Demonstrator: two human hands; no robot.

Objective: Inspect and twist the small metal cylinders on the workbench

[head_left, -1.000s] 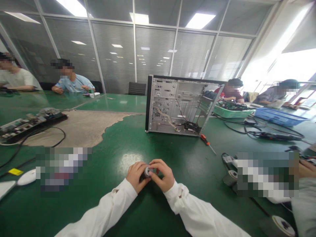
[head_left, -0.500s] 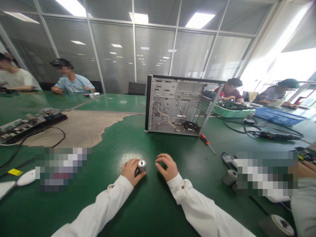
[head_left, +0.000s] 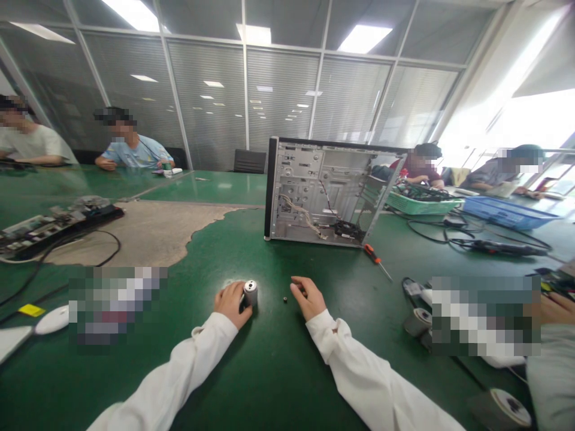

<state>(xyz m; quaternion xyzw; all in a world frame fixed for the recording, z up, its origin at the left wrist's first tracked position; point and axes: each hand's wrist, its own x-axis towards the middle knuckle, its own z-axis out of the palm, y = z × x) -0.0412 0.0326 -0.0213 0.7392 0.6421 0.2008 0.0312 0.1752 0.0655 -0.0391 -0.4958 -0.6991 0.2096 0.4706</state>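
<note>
My left hand [head_left: 230, 303] is wrapped round the side of a small grey metal cylinder [head_left: 251, 295]. The cylinder stands upright on the green table, and its bright top has dark holes in it. To its right, a tiny dark round part [head_left: 285, 300] lies on the table by itself, too small to name. My right hand [head_left: 309, 297] hovers just right of that part, not touching it, with thumb and fingers bent and apart. Nothing shows between them.
An open computer case [head_left: 314, 191] stands ahead, with an orange-handled screwdriver [head_left: 372, 255] beside it. Larger metal cylinders [head_left: 417, 322] and a co-worker's sleeve [head_left: 550, 371] are at right. Farther back are a green basket [head_left: 422, 205], a blue basket [head_left: 507, 212] and cables. A power strip [head_left: 58, 227] lies left.
My right hand has moved slightly right, and the tiny dark part now shows on the table beside it. The left hand and the metal cylinder have shifted a little to the left.
</note>
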